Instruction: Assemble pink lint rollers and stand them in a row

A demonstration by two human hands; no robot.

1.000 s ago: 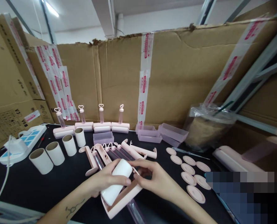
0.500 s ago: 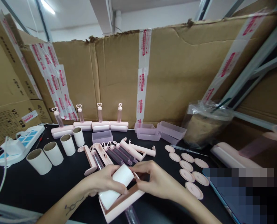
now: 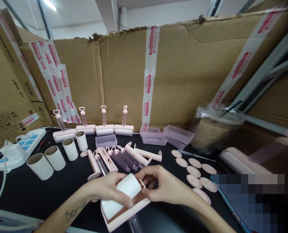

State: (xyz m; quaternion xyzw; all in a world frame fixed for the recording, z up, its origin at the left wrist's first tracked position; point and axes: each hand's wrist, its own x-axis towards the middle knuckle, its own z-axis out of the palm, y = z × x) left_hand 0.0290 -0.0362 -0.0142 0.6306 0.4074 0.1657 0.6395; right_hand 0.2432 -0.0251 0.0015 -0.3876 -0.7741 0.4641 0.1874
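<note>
Low in the middle of the head view, my left hand wraps round a white lint roller refill. The refill lies slantwise, partly inside a pale pink lint roller holder, with its near end down in the trough. A clear handle sticks out below the holder. My right hand is closed at the holder's right end, fingers curled round a thin pink end piece. Whether that piece is a loose disc or part of the holder, I cannot tell. Beyond my hands lie pink holders and dark, translucent handles.
Several white refills stand at the left by a power strip. Finished lint rollers line the cardboard wall. Purple translucent covers sit behind. Pink discs, a screwdriver and a bagged cup are at right.
The refill and holder have shifted slightly left and down, and the refill's upper end has tilted a little towards me. Both hands keep their grip.
</note>
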